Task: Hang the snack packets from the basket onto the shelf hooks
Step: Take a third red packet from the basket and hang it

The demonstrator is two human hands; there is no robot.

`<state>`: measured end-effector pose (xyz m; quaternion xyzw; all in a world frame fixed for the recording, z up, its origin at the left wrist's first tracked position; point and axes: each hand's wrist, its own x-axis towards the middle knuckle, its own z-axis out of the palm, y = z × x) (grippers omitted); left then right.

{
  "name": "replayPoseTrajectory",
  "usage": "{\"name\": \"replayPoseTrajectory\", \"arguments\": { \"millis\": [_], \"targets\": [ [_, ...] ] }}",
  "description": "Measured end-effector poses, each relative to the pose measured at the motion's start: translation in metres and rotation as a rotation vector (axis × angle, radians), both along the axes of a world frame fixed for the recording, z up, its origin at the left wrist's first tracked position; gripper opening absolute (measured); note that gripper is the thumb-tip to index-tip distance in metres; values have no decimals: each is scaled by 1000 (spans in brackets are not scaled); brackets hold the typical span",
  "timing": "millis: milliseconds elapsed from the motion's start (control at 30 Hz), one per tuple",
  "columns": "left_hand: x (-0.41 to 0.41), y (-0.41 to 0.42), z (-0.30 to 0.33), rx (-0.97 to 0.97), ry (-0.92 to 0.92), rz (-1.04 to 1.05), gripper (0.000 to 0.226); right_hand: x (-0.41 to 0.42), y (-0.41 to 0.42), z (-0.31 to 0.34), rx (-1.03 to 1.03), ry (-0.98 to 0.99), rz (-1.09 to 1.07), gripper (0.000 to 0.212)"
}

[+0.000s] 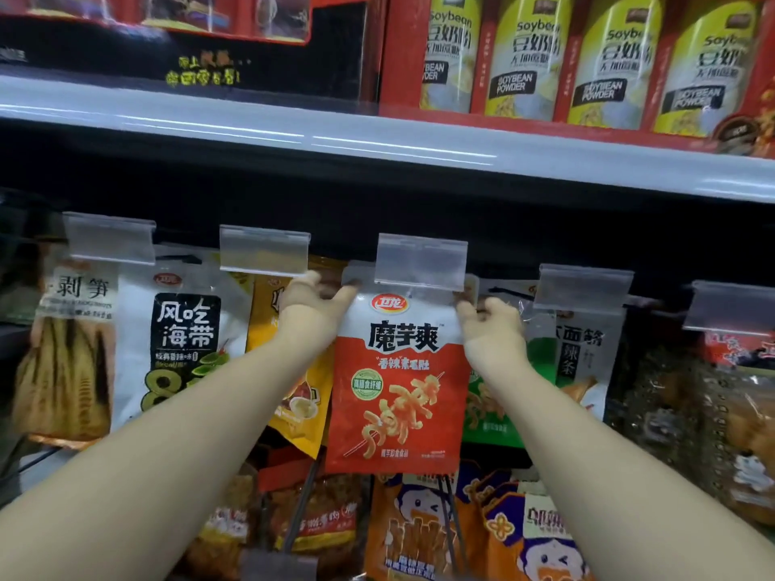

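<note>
A red and white snack packet hangs upright in the middle of the view, its top edge tucked behind a clear price-tag holder at the tip of a shelf hook. My left hand pinches the packet's top left corner. At the top right corner, my right hand grips the packet. The hook itself is hidden behind the tag holder and the packet. The basket is not in view.
Other packets hang on neighbouring hooks: a white seaweed packet, a yellow one, a green one. Orange packets hang in the row below. A grey shelf edge with soybean powder boxes runs above.
</note>
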<state>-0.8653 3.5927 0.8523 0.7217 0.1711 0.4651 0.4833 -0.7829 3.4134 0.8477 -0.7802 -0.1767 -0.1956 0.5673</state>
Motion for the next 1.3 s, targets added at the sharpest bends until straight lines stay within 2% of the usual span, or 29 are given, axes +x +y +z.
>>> {"name": "replayPoseTrajectory", "arguments": {
  "millis": [67,133,233,367,433,600,667,900,1000,1300],
  "targets": [
    [-5,2,-5,92,-17,31,36,-2,-4,-2,-26,-60,-25,25],
    [-13,3,-15,272,-4,98,37,-5,-10,-7,-118,-89,-52,22],
    [-29,5,-31,453,70,243,27,-12,-22,-23,-348,-137,-114,31],
    [-58,1,-54,664,265,363,30,-34,-38,-43,-713,-334,-245,39],
    [-72,1,-70,794,297,396,29,-42,-42,-54,-840,-426,-261,38],
    [-105,6,-115,1211,402,457,27,-70,-42,-87,-1025,-490,-190,40],
    [-124,7,-130,1306,411,422,28,-90,-44,-100,-1057,-467,-183,41],
    [-204,8,-188,1280,649,177,37,-194,-44,-166,-1072,-305,-163,32],
    [-239,10,-223,1259,778,50,42,-239,-42,-207,-1119,-193,-125,39],
    [-339,2,-378,1153,1072,-297,41,-337,-32,-354,-1262,79,38,35]
  ]
}}
